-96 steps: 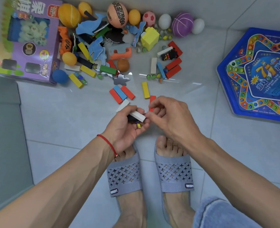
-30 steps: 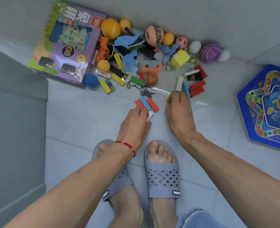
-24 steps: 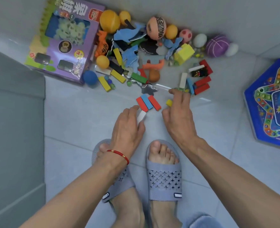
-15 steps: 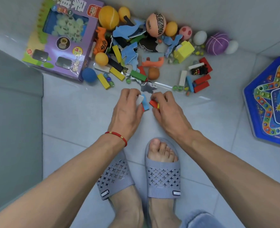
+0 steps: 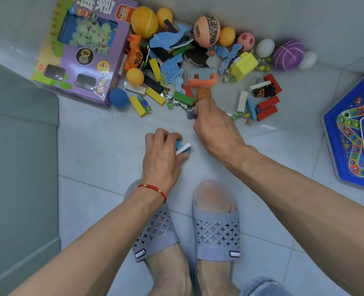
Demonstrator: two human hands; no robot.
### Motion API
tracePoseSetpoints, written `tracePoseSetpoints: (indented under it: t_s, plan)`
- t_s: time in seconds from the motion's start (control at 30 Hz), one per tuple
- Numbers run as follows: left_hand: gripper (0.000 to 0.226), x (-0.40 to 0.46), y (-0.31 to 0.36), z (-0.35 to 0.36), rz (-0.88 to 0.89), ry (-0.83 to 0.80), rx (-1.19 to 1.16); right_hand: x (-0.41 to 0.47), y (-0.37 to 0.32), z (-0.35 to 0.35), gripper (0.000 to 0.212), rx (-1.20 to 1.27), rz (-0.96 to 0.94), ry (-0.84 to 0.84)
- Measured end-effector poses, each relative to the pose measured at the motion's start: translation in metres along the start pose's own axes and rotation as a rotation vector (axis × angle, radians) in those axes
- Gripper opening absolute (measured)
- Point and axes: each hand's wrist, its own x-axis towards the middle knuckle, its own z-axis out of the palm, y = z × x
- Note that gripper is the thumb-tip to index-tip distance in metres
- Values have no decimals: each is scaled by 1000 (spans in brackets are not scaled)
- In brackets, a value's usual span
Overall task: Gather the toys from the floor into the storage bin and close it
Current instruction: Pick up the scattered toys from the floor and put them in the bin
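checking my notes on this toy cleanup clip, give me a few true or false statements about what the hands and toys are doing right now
1. The left hand grips a white rectangular wooden block together with a blue one. True.
2. The right hand rests flat on the blue hexagonal board game box. False: it reaches toward the toy pile, its fingers at a grey star-shaped piece, well apart from that box.
3. The purple striped ball lies next to a white egg-shaped toy. True.
4. The yellow plastic cube sits on top of the purple cardboard toy box. False: it lies on the floor among the loose toys.
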Motion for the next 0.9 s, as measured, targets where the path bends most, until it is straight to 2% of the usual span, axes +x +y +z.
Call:
tracePoseSetpoints:
  t_s: [0.07, 0.13, 0.23, 0.37, 0.5, 0.57, 0.67, 0.73, 0.8, 0.9]
  plan:
    - [42, -6, -9, 0, -8, 10, -12, -1, -2, 9, 41, -117, -1, -23]
    - [41, -8, -14, 1, -16, -1, -35, -7, -1, 16, 30, -131, 2, -52]
    - [37, -9, -17, -1, -8, 7, -84, -17, 2, 17, 27, -2, 47, -49]
    - [27, -15, -16, -5, -23, -30, -125, -35, 3, 3, 33, 114, 107, -141]
    - [10, -23, -16, -5, 122, -145, 71, -58, 3, -17, 22, 165, 167, -286]
    - [12, -24, -14, -7, 159, -180, 160, -72, 3, -33, 23, 295, 259, -347]
    - [22, -32, -1, -19, 41, -268, 245, -90, -4, -71, 22, 662, 510, -464]
    - [19, -39, 9, -31, -101, -286, 118, -95, -11, -104, 15, 892, 576, -564]
    - [23, -44, 20, -51, -218, -172, -93, -93, -24, -137, 8, 1021, 570, -658]
    - [24, -62, 36, -102, -409, 13, -526, -79, -57, -181, 5, 984, 492, -787]
